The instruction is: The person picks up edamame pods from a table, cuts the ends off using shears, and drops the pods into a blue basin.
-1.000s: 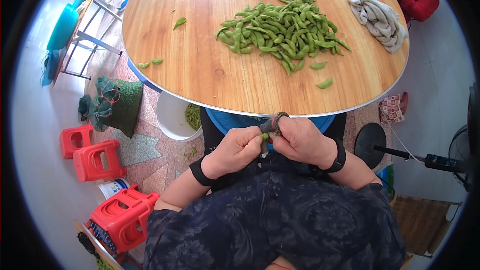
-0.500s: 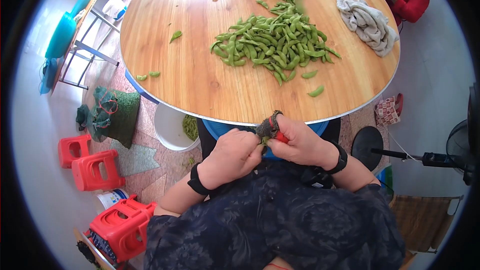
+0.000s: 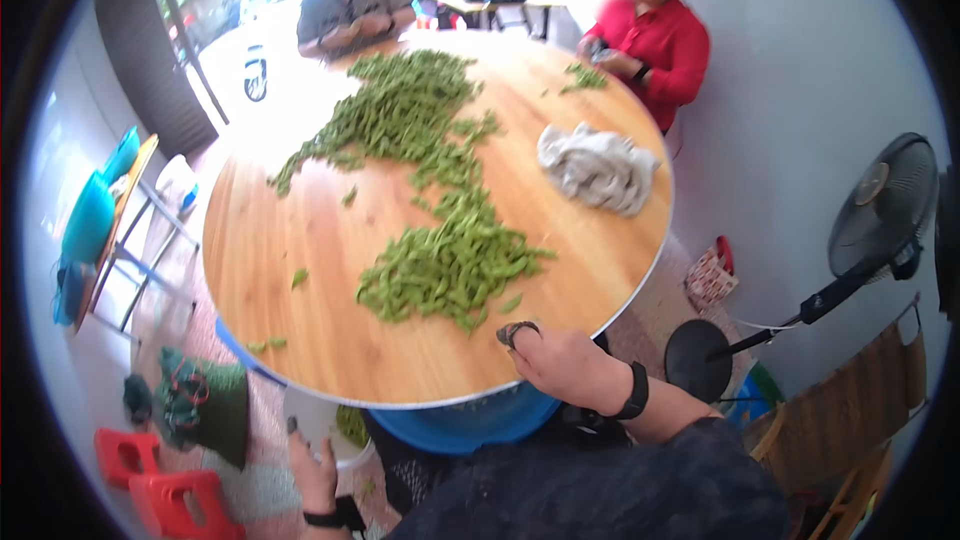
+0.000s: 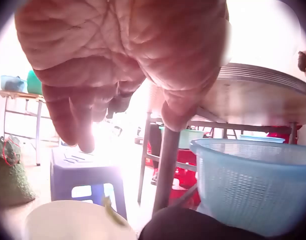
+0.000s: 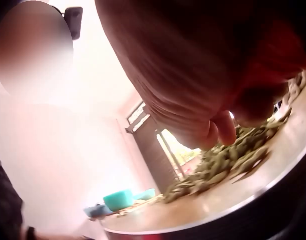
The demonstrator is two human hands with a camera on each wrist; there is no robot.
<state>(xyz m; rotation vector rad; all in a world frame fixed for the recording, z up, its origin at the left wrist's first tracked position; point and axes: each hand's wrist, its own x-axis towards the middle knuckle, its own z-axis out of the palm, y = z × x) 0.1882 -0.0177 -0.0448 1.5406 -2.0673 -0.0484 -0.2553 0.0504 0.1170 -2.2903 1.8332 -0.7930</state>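
Note:
The left hand [image 3: 315, 470] is low by the white bucket [image 3: 318, 418], fingers apart and holding nothing. In the left wrist view a green pod [image 4: 113, 214] shows below this hand [image 4: 128, 60], at the rim of the bucket [image 4: 68, 222]. Over the table's near edge is the right hand [image 3: 575, 370], fingers loosely bent, a dark cover [image 3: 518, 332] on one finger. It is just short of the pile of green pods [image 3: 440, 270]. In the right wrist view the hand [image 5: 193, 85] appears above pods [image 5: 223, 162], with nothing visible in its fingers.
A blue basket [image 3: 465, 425] is under the near edge of the round table [image 3: 400, 370]. On the table lie a larger pod heap [image 3: 400, 105] and a crumpled cloth [image 3: 600, 170]. Two people sit beyond. Red stools [image 3: 185, 505] stand left, a fan [image 3: 880, 205] right.
The hands, together before, have parted: the left went down and left to the bucket, the right forward to the table edge. The head view has tilted up, bringing the people across the table into sight.

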